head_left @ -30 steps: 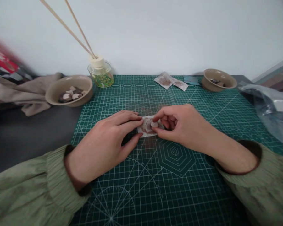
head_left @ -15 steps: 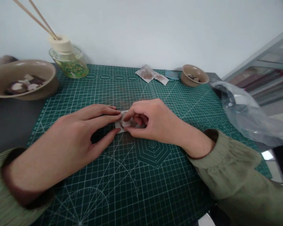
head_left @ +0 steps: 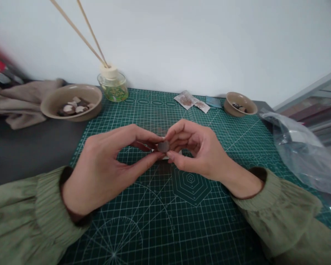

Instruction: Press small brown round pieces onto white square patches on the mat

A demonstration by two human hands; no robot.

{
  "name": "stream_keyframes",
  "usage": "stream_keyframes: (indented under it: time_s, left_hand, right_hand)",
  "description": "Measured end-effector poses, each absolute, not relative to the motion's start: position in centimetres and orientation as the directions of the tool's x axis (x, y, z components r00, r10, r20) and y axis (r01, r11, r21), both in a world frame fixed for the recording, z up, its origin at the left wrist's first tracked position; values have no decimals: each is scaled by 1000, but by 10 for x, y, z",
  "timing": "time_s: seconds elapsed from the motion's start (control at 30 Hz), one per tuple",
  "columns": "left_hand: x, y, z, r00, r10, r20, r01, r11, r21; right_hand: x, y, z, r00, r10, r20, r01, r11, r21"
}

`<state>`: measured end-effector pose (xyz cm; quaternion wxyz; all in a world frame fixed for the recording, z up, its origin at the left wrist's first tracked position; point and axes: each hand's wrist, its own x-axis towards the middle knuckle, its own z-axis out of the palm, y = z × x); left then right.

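Left hand (head_left: 105, 165) and right hand (head_left: 198, 151) meet over the middle of the green gridded cutting mat (head_left: 160, 221) on the dark desk (head_left: 22, 154). Both pinch one small round dark grey disc (head_left: 163, 146) between thumb and forefinger tips, held a little above the mat. Right hand's other fingers curl loosely inward. Just under the disc, a bit of a small white packet (head_left: 179, 151) shows on the mat, mostly hidden by the fingers. Both wrists wear olive green gathered sleeves with dark cuffs.

Far left edge of desk: wide tan ceramic bowl (head_left: 71, 95) holding pale and dark small pieces, partly off the mat. Behind it, a crumpled beige cloth (head_left: 19, 103). At the mat's far left corner, a clear glass reed diffuser (head_left: 112, 86) with a cream collar and two thin wooden sticks leaning left.

Far edge, right of centre: two flat white sachets with brown contents (head_left: 191, 102). Near them, a smaller tan bowl (head_left: 240, 104) with a few dark pieces. Right edge: crinkled clear plastic bag (head_left: 306, 151).
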<state>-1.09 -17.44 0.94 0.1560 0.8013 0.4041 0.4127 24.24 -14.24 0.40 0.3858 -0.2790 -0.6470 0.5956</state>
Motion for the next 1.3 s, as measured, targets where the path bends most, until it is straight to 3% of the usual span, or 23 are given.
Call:
stream_keyframes:
  time_s: [0.3, 0.97, 1.3]
  left_hand:
    - [-15, -178, 14, 327, 758, 565, 493, -647, 582]
    - [-15, -181, 13, 320, 732, 602, 484, -672, 560]
    - [-14, -177, 12, 293, 817, 496, 331, -574, 749]
  right_hand:
    - [244, -143, 3, -488, 820, 301, -100, 290, -952]
    - [250, -143, 1, -519, 814, 260, -163, 204, -965]
    - [248, -143, 4, -523, 794, 311, -234, 217, -948]
